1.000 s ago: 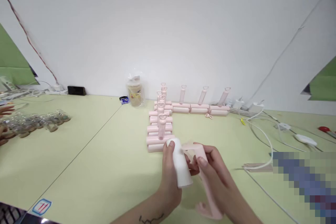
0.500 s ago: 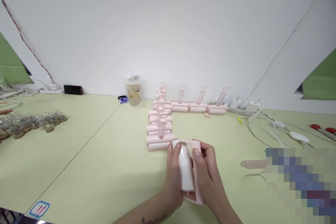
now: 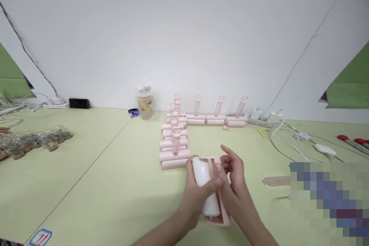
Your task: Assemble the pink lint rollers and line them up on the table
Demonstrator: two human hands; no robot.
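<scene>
My left hand is wrapped round a white roll, thumb across its side. The roll lies inside a pink holder frame that my right hand grips from the right, with its forefinger raised. Both hands are low in the middle of the view, just above the pale green table. Right behind them stands a row of finished pink rollers with upright heart-topped handles.
More pink rollers line the wall. A clear jar stands to their left. Small glass jars sit at the far left, where another person's hand shows. White cables and chargers lie at the right.
The white roll has gone from beside the pink holder into its frame. My left thumb now lies across the roll and both hands have moved slightly right.
</scene>
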